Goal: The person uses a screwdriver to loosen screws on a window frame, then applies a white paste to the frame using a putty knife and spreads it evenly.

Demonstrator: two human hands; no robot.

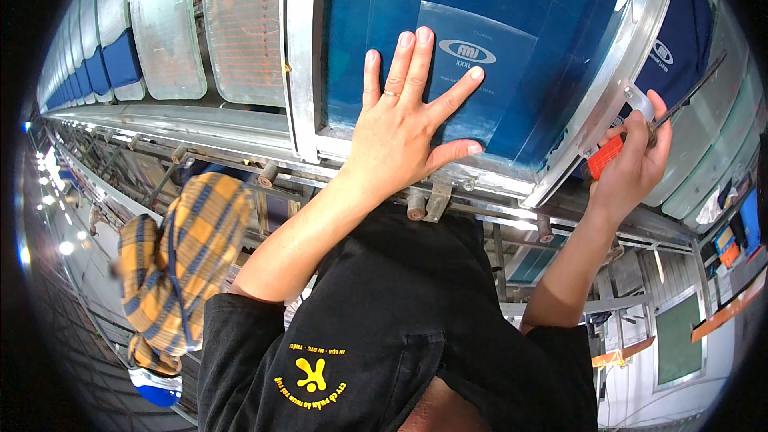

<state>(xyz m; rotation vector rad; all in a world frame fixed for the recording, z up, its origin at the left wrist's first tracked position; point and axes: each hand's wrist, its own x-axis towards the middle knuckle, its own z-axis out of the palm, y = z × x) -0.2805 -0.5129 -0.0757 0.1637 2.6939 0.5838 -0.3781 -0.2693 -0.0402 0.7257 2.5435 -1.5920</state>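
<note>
My left hand [398,116] is spread flat over the blue mesh of a screen-printing frame [302,56], fingers pointing away and a ring on one of them. A small oval stencil mark [467,52] shows just beyond the fingertips. At the frame's right side, my right hand [632,156] is closed round a red-handled tool [606,158]; a thin dark shaft [694,86] sticks out past the fingers, much like a screwdriver's. Beside those fingers is a pale metal bracket [638,102] on the frame's edge. Part of the tool is hidden by my fingers.
Glass-like pallets [164,28] run in a row to the left, several bearing blue cloth. Dark blue printed fabric [676,40] lies on a pallet to the right. A metal rail with round knobs [416,206] crosses before me. A person in a checked shirt [200,240] is at left.
</note>
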